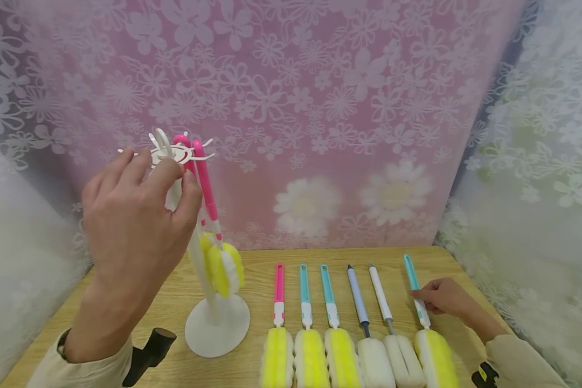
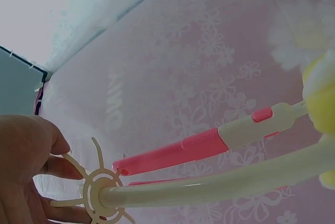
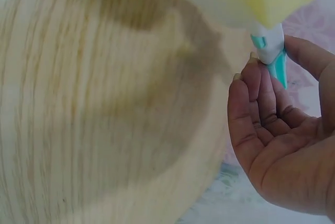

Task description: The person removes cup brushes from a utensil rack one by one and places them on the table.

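The left hand was at the top of the white rack, its grip clamped on the hook ring. Just right of the rack's pole hung two pink-handled brushes, sponges down. A strip of counter ran between the rack's round base and the row to its right: a pink brush, two turquoise brushes, a lavender-handled brush, a white-handled brush, handles apart, sponges close together. Farthest right of the rack, the right hand's grip pinched the end turquoise brush; whether its sponge touched the counter I could not tell.

The counter was wood-grained, its far edge behind the rack. A pink floral sheet hung behind the rack, paler sheets to either side.

The left wrist view showed the ring's underside and faint lettering on the pink sheet; the right wrist view, the right palm and a broad shadow on the counter.
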